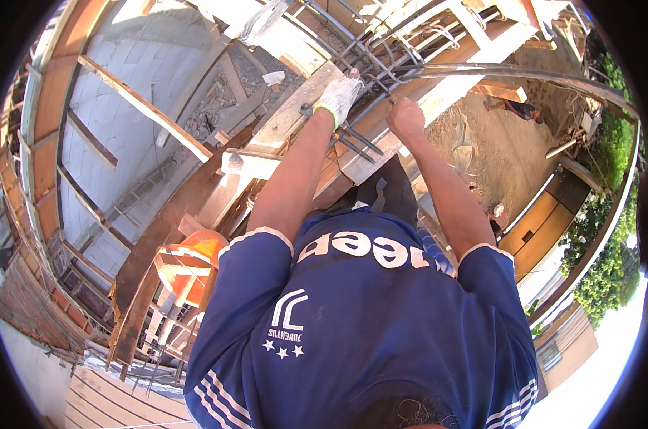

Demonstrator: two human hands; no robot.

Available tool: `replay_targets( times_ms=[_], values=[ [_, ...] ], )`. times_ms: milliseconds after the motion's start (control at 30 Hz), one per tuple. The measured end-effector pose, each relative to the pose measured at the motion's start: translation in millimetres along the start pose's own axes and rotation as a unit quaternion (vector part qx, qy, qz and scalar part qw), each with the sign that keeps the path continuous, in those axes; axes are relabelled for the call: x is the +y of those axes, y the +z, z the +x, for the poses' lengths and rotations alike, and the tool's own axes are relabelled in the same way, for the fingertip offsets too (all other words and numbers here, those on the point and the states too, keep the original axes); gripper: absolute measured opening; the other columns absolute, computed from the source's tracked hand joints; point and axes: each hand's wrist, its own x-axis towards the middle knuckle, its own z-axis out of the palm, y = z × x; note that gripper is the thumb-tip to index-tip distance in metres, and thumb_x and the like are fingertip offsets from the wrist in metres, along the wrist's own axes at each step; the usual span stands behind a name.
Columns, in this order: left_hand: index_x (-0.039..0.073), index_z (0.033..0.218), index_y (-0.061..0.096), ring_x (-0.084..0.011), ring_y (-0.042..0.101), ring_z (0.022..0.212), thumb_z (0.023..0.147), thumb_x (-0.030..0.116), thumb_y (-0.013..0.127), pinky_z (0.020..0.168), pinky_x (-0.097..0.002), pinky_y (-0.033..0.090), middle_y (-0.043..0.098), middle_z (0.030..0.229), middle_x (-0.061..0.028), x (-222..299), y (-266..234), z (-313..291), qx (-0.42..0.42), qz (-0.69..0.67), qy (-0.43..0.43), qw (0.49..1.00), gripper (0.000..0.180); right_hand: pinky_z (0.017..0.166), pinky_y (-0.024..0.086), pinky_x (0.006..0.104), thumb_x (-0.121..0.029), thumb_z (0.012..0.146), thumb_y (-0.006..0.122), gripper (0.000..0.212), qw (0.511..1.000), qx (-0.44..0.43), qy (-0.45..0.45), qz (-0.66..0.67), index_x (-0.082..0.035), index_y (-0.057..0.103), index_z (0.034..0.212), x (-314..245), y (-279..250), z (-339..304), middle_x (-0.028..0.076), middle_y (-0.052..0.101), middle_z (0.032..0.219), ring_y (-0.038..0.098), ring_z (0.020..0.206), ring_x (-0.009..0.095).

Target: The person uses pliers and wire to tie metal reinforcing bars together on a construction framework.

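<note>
My left hand (340, 99), in a white knitted glove with a yellow-green cuff, is closed at the steel rebar (372, 113) of a reinforcement cage. Its fingertips show at the far side, against the bars. Just to the right, my bare right hand (405, 118) makes a fist close beside the same bars; what it grips, if anything, is hidden. The cage (388, 61) runs between wooden formwork boards (445, 91), with several bar ends sticking out toward me. A thick, dark bent bar or hose (524, 70) stretches from the cage to the far right.
At left, an orange plastic container (188, 259) sits among timber pieces. Beyond it, wooden braces (145, 107) cross a lower area with a pale block surface. Dirt ground (481, 154) lies below at right, where a person (524, 111) is visible. Clear plastic (263, 21) hangs at the top.
</note>
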Motion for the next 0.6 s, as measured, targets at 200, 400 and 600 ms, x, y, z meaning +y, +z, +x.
replay_targets(
  times_ms=[200,400,600],
  values=[
    [-0.003,0.122,0.062,-0.0353,0.059,0.110,0.100,0.060,0.030,0.098,-0.0410,0.041,0.064,0.120,-0.0227,-2.3,0.6,11.7,0.017,0.130,0.017,0.991,0.075,0.080,0.055,0.0497,-0.022,0.088,0.055,0.025,0.995,0.007,0.091,0.038,-0.007,0.072,0.098,-19.3,11.6,4.2,0.026,0.069,0.088,0.068,0.086,0.044],
    [0.000,0.137,0.052,-0.0274,0.048,0.127,0.095,0.062,0.050,0.104,-0.0409,0.038,0.053,0.139,-0.0169,-4.4,-9.6,0.6,-0.018,-0.015,0.001,1.000,0.075,0.085,0.054,0.0486,-0.021,0.086,0.056,0.027,0.993,-0.035,0.110,0.038,-0.005,0.072,0.100,-27.8,-2.4,11.1,0.027,0.068,0.101,0.067,0.095,0.041],
    [0.001,0.119,0.061,-0.0285,0.059,0.108,0.097,0.054,0.047,0.094,-0.0409,0.045,0.063,0.119,-0.0165,-12.6,-17.4,4.4,0.006,0.025,0.011,1.000,0.059,0.086,0.054,0.0432,-0.025,0.082,0.061,0.028,0.982,-0.044,0.069,0.170,-0.010,0.075,0.102,-6.4,-9.3,16.5,0.019,0.071,0.097,0.068,0.096,0.039]
  ],
)
